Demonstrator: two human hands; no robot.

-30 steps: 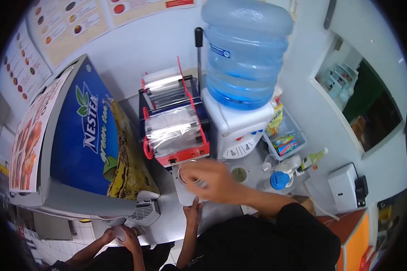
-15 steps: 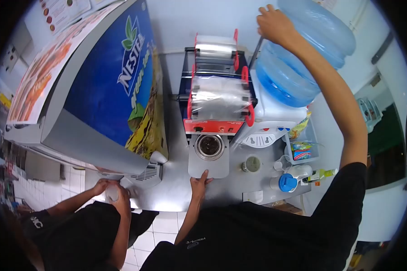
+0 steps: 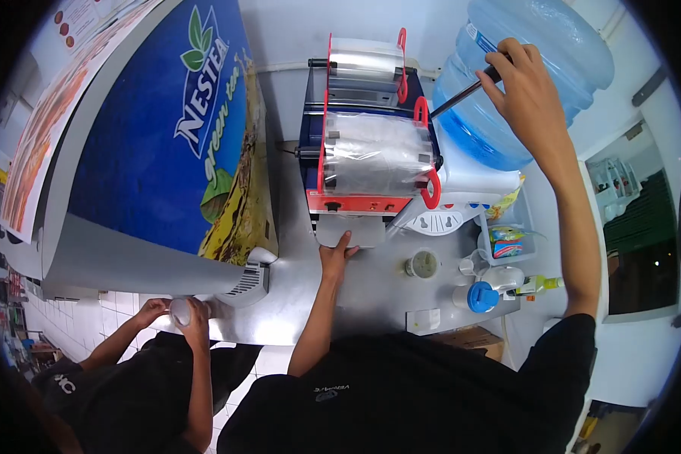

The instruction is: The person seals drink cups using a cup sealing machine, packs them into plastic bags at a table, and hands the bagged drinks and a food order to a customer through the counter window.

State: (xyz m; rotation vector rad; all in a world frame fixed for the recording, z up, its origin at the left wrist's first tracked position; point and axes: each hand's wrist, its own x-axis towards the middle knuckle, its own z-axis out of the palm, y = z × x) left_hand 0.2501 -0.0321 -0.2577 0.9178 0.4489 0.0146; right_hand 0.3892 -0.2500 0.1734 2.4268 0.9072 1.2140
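Note:
My right hand [image 3: 526, 94] is wrapped round the black grip of a metal lever [image 3: 459, 98] on the right side of the sealing machine [image 3: 359, 204]. At the machine's front, my left hand [image 3: 336, 257] touches the edge of a flat metal tray [image 3: 356, 231], thumb on top and the other fingers partly under it. Most of the tray is inside the machine, and the cup it bears is hidden. A roll of clear film [image 3: 376, 155] lies across the machine's top.
A co-worker's hands [image 3: 194, 321] hold a clear cup [image 3: 180, 312] at left, beside a Nestea dispenser [image 3: 159, 144]. Right of the tray are a cup [image 3: 422, 264], a blue-lidded container [image 3: 482, 296], a bottle [image 3: 537, 285] and a water dispenser [image 3: 469, 178].
My right hand left the cup, went up to the lever and has pulled it forward and to the right. The tray, with my left hand on it, has slid into the machine.

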